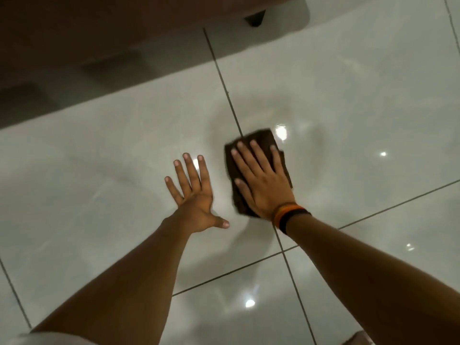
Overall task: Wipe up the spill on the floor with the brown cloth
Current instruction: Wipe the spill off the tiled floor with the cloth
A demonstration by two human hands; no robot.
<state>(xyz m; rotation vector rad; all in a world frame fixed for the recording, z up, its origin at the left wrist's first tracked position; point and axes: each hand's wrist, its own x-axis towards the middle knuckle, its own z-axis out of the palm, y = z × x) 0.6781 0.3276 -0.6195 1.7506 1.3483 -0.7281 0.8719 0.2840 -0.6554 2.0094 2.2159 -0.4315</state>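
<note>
Your brown cloth (258,168) lies folded on the pale tiled floor (373,95), just right of a dark grout line (224,80) and above where two lines cross. Your right hand (258,180) lies flat on it, fingers spread, palm pressing down rather than pinching any edge. Your left hand (193,192) is splayed on bare tile just beside the cloth, not touching it, seemingly taking your weight.

The spill itself is hard to make out; a faint ring-shaped sheen around the cloth may be its wet edge, though the glare could account for it.

The risk here is that bracing hand: if wet film reaches under it, the glossy tile could let it slide. A folded pad may also push liquid into the grout instead of lifting it.

No containers are in view.
</note>
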